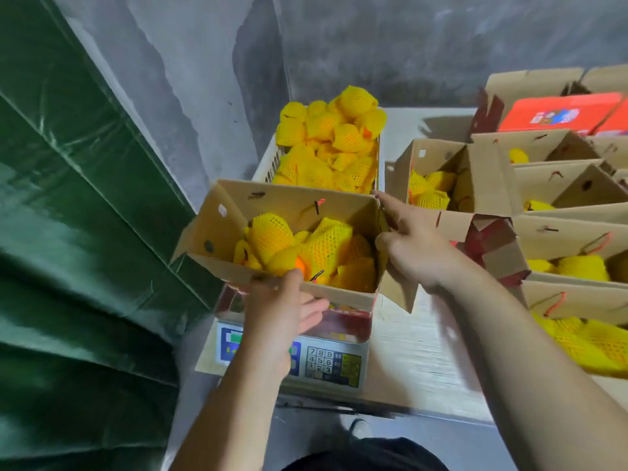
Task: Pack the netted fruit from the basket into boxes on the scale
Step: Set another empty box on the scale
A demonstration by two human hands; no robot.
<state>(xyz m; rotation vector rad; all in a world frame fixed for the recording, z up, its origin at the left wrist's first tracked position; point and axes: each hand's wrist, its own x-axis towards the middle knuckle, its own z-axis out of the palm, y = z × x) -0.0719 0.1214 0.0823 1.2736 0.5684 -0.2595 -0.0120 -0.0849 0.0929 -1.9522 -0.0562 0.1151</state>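
An open cardboard box [234, 215] stands on the electronic scale [331, 363], filled with fruit in yellow foam nets [326, 248]. My left hand [280, 312] grips the box's near wall, thumb over the rim and fingers on the outside. My right hand [413, 248] holds the box's right wall at its far corner, index finger stretched along the top edge. Behind the box, a white slatted basket [268, 164] is heaped with more netted fruit [334, 141].
Several open boxes with netted fruit [430, 192] crowd the table to the right, with red boxes [557, 112] behind them. A green tarp [78, 215] hangs at the left. A grey wall stands behind. Bare table surface [418, 351] lies right of the scale.
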